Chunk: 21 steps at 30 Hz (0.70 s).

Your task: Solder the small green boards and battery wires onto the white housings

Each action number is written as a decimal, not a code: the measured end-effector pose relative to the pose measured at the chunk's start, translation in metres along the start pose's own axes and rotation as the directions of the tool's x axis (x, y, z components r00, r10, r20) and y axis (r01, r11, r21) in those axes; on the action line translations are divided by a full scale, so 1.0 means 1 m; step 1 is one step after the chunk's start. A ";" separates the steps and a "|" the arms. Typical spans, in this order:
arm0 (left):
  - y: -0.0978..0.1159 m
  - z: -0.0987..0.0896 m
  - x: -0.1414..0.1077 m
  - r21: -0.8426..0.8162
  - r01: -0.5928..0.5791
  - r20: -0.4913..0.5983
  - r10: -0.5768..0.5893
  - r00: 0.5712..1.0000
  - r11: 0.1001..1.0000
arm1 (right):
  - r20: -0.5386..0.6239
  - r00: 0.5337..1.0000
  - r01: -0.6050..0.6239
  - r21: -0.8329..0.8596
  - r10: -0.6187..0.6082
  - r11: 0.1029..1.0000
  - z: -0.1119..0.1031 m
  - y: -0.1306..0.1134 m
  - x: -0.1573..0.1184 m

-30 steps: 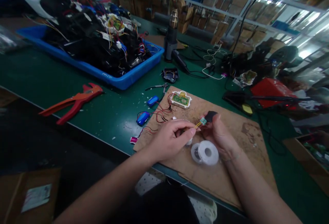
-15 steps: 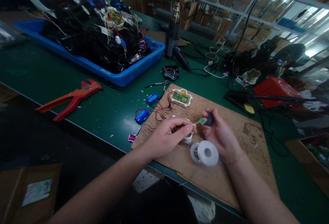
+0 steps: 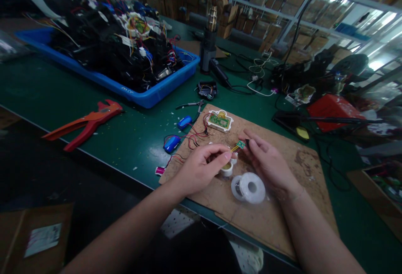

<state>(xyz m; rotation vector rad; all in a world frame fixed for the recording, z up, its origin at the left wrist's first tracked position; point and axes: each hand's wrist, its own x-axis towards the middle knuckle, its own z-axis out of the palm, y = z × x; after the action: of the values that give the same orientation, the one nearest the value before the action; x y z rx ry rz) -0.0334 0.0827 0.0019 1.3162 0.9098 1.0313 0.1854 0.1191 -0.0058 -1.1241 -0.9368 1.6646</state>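
Note:
Thumb and fingers of my left hand [image 3: 204, 167] pinch thin yellow wires [image 3: 234, 148], which run to a small green circuit board [image 3: 241, 144]. Beside that board, my right hand [image 3: 270, 163] is closed on a small black piece [image 3: 247, 142], mostly hidden by the fingers. Below the hands, a white round part [image 3: 226, 169] rests on the brown board [image 3: 301, 190]. A clear solder spool [image 3: 252, 187] lies nearer to me. Behind them sits a white-framed green circuit board [image 3: 220, 121] with red and black wires.
Blue battery packs [image 3: 172, 143] and cutters [image 3: 198, 105] lie left of the brown board. Farther left are red-orange pliers [image 3: 94, 121] and a blue tray [image 3: 147, 98] heaped with black wired parts. A heat gun [image 3: 209, 47] stands behind; a red box [image 3: 334, 112] is at right.
My right hand has turned, and its fingers now cover most of the black piece. The small green board has shifted slightly left. My left hand keeps its pinch on the wires.

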 end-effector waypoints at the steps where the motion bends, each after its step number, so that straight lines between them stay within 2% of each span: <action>1: 0.000 0.000 0.000 -0.006 -0.001 -0.001 0.001 1.000 1.000 | -0.005 1.000 0.018 -0.075 -0.019 0.997 -0.001 0.000 0.000; 3: -0.001 0.000 0.000 -0.034 0.003 -0.005 -0.003 1.000 0.999 | -0.022 0.997 0.068 -0.259 -0.076 0.964 -0.003 -0.001 0.001; 6: -0.002 0.000 0.000 -0.070 0.008 -0.007 -0.009 1.000 0.998 | -0.029 0.988 0.117 -0.495 -0.151 0.861 -0.010 0.001 0.003; 9: -0.002 -0.001 -0.001 -0.038 -0.011 0.001 0.011 1.000 0.999 | -0.018 0.976 0.159 -0.616 -0.215 0.772 -0.018 0.006 0.008; 15: -0.004 -0.002 -0.002 0.047 -0.043 -0.003 0.043 0.999 0.998 | 0.039 0.960 0.229 -0.683 -0.278 0.694 -0.031 0.017 0.015; 21: -0.005 -0.002 -0.001 0.067 -0.051 -0.015 0.052 0.999 0.996 | 0.108 0.961 0.254 -0.708 -0.255 0.659 -0.023 0.013 0.010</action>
<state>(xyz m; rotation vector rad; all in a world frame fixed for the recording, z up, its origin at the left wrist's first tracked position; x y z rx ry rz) -0.0350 0.0823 -0.0035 1.3947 0.9341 1.0609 0.2020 0.1269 -0.0279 -1.4010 -1.7551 1.0561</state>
